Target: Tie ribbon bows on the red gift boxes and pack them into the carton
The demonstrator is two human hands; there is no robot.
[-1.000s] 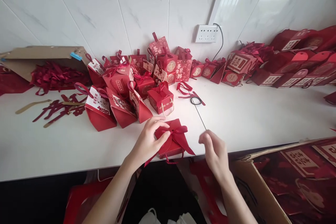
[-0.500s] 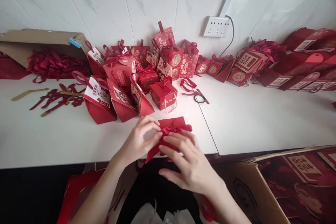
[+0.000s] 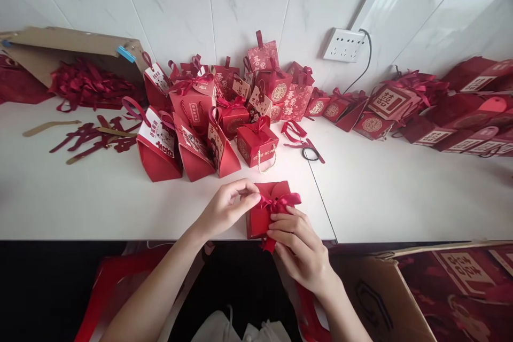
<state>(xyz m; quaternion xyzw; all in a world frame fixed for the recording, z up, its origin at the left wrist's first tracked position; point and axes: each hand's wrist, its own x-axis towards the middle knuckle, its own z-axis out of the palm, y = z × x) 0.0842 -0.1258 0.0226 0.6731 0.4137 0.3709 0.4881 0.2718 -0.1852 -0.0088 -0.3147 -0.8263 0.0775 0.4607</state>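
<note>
left hand pinches ribbon bow | right hand grips red box | far box reads 囍

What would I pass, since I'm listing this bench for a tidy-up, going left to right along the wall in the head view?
Tipped cardboard box → heap of dark red ribbons → cluster of upright red gift boxes → wall socket → row of red boxes lying at the far right.
</note>
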